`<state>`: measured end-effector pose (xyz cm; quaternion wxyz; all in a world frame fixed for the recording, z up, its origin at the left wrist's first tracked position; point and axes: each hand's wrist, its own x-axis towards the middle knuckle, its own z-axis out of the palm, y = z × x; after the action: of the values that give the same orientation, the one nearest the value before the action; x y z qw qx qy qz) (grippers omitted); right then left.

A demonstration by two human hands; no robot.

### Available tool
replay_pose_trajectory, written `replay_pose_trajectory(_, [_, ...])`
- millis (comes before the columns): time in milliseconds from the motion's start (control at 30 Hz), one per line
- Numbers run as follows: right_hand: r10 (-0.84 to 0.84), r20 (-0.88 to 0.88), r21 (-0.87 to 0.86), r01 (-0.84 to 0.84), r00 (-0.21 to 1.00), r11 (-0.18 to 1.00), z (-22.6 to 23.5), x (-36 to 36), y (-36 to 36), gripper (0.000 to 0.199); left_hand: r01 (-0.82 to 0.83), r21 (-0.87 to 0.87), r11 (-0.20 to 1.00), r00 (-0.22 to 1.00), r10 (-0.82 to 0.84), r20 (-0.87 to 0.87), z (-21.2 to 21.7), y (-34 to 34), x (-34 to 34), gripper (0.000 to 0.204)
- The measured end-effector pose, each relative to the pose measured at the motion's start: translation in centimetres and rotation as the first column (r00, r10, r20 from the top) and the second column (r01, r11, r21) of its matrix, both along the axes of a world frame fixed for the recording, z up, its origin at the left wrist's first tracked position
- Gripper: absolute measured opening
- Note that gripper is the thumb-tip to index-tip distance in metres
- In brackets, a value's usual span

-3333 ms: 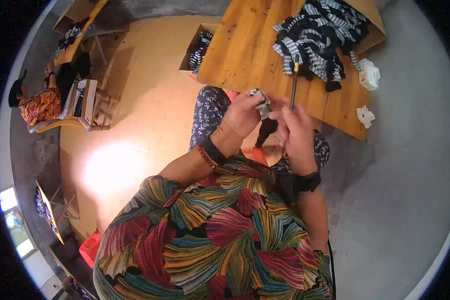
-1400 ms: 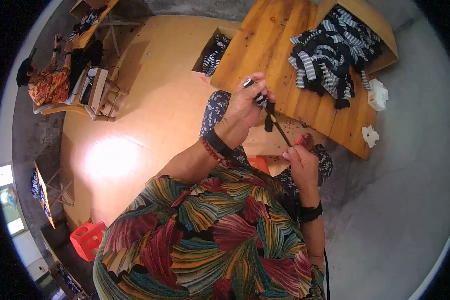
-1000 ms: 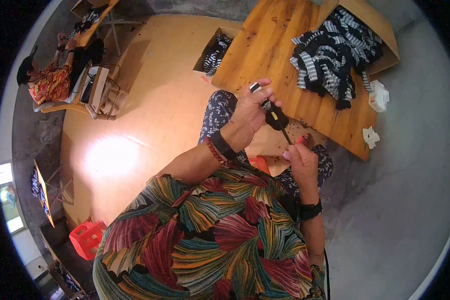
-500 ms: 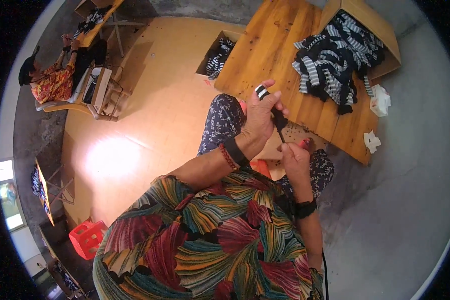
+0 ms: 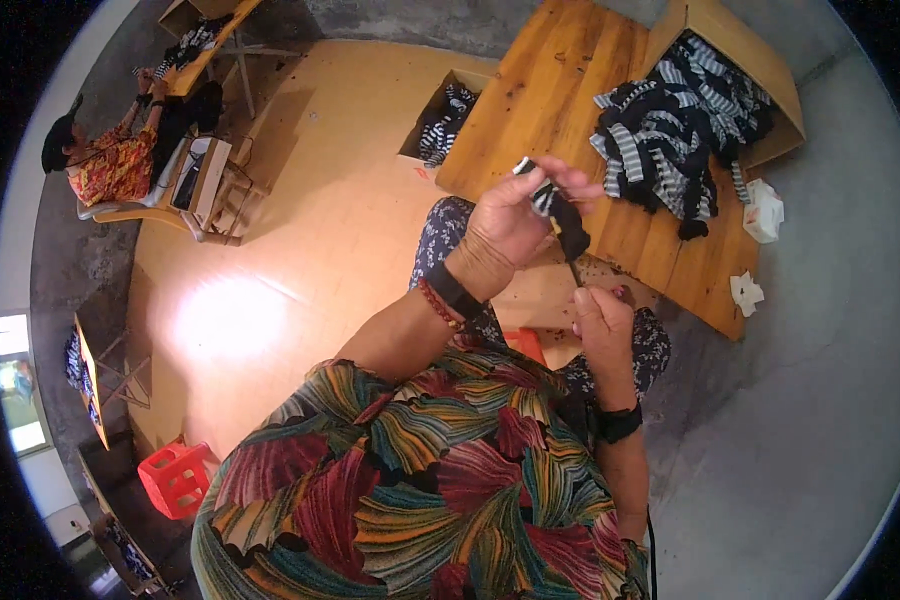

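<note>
fingers, left hand (image 5: 505, 228): wrapped round one striped piece (image 5: 544, 199), thumb pressing it, other fingertips raised.
fingers, right hand (image 5: 606, 328): pinching one thin dark rod (image 5: 576, 275), whose far end meets the piece.
striped piece: one, black and white, black at its near end, just off the near edge of the surface (image 5: 530, 100).
heap of striped pieces (image 5: 660, 150): one, far right, too tangled to count.
cartons: two; one tipped carton (image 5: 745, 50) behind the heap, one floor carton (image 5: 471, 82) left of the surface.
co-worker (image 5: 118, 168): one, seated far left.
red stool (image 5: 175, 480): one, near left.
</note>
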<state>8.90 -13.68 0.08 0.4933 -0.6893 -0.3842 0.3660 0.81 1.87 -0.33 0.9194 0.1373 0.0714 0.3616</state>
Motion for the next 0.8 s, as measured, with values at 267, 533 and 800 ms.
replay_pose_trajectory(267, [0.000,-0.024,-0.038,-0.001,1.000,0.999,-1.7,-0.2,-0.3,0.026,-0.144,0.123,0.982,0.957,0.170,-0.237,-0.6,-1.4,1.6,0.020])
replay_pose_trajectory(533, [-0.054,-0.156,-0.005,0.054,0.986,0.999,-0.8,-1.0,1.2,0.024,-0.120,0.160,0.980,0.936,0.165,-0.311,0.4,-3.2,2.6,0.032])
replay_pose_trajectory(800, [-0.024,-0.451,-0.006,0.023,0.892,1.000,0.8,-1.0,1.5,0.023,0.041,0.198,0.979,0.997,-0.028,-0.066,0.4,-1.2,0.6,0.041])
